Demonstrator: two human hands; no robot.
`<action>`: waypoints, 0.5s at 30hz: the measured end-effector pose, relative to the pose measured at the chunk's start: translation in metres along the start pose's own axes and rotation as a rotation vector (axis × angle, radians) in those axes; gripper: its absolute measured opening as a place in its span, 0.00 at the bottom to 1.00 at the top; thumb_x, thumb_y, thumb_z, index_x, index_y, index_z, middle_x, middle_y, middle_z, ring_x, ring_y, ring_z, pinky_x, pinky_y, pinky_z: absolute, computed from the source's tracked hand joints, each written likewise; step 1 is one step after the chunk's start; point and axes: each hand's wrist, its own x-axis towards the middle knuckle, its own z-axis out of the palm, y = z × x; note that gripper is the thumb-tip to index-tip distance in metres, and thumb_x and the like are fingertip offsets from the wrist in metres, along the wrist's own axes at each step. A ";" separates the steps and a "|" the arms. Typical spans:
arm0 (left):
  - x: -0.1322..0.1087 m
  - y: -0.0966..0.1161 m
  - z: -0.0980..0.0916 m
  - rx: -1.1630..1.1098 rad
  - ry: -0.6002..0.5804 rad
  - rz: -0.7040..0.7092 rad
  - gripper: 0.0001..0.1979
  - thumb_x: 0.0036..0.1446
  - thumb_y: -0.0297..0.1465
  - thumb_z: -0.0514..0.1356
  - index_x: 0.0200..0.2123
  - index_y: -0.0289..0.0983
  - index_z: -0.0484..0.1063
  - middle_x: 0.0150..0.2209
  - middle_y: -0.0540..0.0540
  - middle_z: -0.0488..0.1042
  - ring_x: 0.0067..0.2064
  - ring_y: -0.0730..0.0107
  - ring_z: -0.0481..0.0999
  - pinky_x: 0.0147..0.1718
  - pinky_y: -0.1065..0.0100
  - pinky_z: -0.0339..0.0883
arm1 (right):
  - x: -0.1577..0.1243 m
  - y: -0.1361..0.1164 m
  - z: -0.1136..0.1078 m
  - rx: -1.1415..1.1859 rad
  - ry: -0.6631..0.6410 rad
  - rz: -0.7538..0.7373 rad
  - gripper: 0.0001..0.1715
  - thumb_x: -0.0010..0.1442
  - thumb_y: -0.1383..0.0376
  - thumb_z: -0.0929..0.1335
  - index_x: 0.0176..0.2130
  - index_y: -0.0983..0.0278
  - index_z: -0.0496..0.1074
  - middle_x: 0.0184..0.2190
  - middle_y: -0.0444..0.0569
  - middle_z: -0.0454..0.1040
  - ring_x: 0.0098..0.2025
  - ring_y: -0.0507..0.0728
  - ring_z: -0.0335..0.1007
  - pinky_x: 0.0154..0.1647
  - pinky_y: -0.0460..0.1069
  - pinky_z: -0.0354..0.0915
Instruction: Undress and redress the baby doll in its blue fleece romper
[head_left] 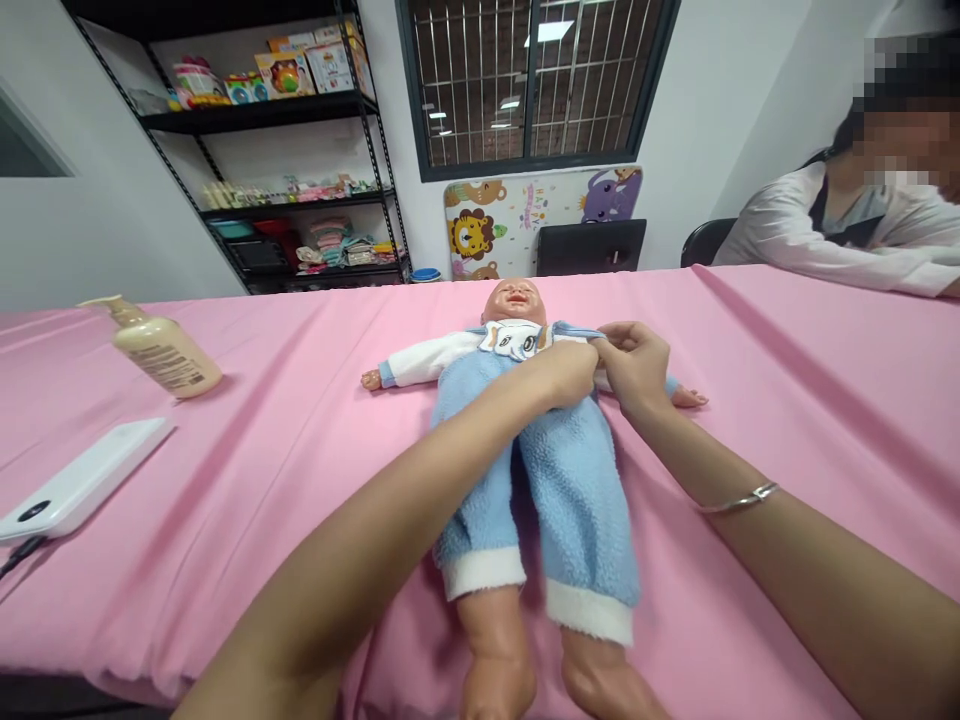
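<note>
A baby doll (517, 300) lies on its back on the pink sheet, head away from me and bare feet toward me. It wears fuzzy light-blue overalls (577, 480) with white cuffs and an animal-face bib over a white top. My left hand (574, 372) is closed at the bib's right side. Beside it, my right hand (636, 365) pinches the blue shoulder strap (581, 331) of the overalls. The fingertips of both hands meet there and partly hide the strap's end. A silver bangle circles my right wrist.
A pump bottle (169, 355) stands at the left, near a white power bank (90, 480) with a cable. Another person (817, 215) sits at the right with arms on the pink sheet (300, 450). Behind are a black shelf (255, 112) and a dark monitor (591, 247).
</note>
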 end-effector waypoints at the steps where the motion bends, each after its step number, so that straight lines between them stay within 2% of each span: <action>1: 0.006 0.000 0.002 0.063 -0.007 -0.048 0.13 0.60 0.19 0.51 0.41 0.30 0.74 0.44 0.38 0.76 0.48 0.60 0.76 0.48 0.64 0.69 | 0.001 0.001 -0.002 -0.048 -0.011 -0.078 0.09 0.47 0.66 0.67 0.33 0.64 0.67 0.30 0.50 0.72 0.32 0.55 0.71 0.36 0.49 0.68; 3: 0.014 -0.004 0.006 0.129 0.065 -0.125 0.14 0.60 0.19 0.51 0.45 0.27 0.73 0.48 0.33 0.74 0.53 0.56 0.73 0.52 0.61 0.67 | 0.007 0.008 -0.009 -0.237 -0.121 -0.251 0.14 0.50 0.62 0.67 0.39 0.64 0.68 0.35 0.52 0.74 0.39 0.58 0.72 0.42 0.52 0.68; 5: 0.016 -0.011 0.013 0.170 0.150 -0.179 0.15 0.62 0.19 0.50 0.48 0.25 0.71 0.49 0.29 0.72 0.55 0.54 0.71 0.53 0.59 0.66 | 0.016 0.018 -0.022 -0.539 -0.296 -0.337 0.28 0.50 0.56 0.70 0.49 0.64 0.68 0.44 0.56 0.74 0.48 0.65 0.70 0.49 0.58 0.65; 7: 0.016 -0.016 0.019 0.200 0.208 -0.194 0.16 0.63 0.18 0.48 0.50 0.25 0.69 0.49 0.29 0.72 0.53 0.55 0.73 0.51 0.59 0.66 | 0.027 0.028 -0.038 -0.849 -0.447 -0.261 0.43 0.47 0.52 0.73 0.58 0.64 0.63 0.50 0.60 0.71 0.54 0.71 0.66 0.52 0.62 0.61; 8: 0.015 -0.018 0.022 0.206 0.230 -0.183 0.17 0.63 0.18 0.47 0.50 0.26 0.69 0.49 0.31 0.72 0.52 0.56 0.73 0.50 0.60 0.66 | 0.033 0.032 -0.047 -0.975 -0.492 -0.174 0.45 0.46 0.50 0.73 0.58 0.64 0.63 0.51 0.61 0.71 0.54 0.73 0.66 0.52 0.62 0.60; 11: 0.013 -0.018 0.026 0.222 0.303 -0.172 0.17 0.64 0.19 0.45 0.50 0.27 0.68 0.47 0.35 0.73 0.49 0.56 0.75 0.47 0.61 0.67 | 0.044 0.038 -0.070 -1.156 -0.575 0.085 0.32 0.50 0.45 0.70 0.48 0.61 0.69 0.43 0.61 0.74 0.48 0.71 0.69 0.44 0.61 0.59; 13: 0.011 -0.016 0.026 0.227 0.331 -0.183 0.16 0.64 0.20 0.46 0.49 0.28 0.68 0.46 0.37 0.74 0.47 0.56 0.75 0.44 0.60 0.68 | 0.047 0.038 -0.079 -1.162 -0.572 0.138 0.27 0.52 0.44 0.69 0.41 0.60 0.68 0.41 0.60 0.74 0.44 0.68 0.71 0.39 0.59 0.59; 15: 0.010 -0.014 0.025 0.237 0.349 -0.189 0.14 0.64 0.21 0.47 0.48 0.30 0.69 0.45 0.39 0.74 0.46 0.56 0.76 0.43 0.60 0.69 | 0.046 0.036 -0.081 -1.154 -0.479 0.109 0.30 0.51 0.42 0.69 0.42 0.61 0.67 0.43 0.60 0.72 0.44 0.68 0.70 0.36 0.57 0.60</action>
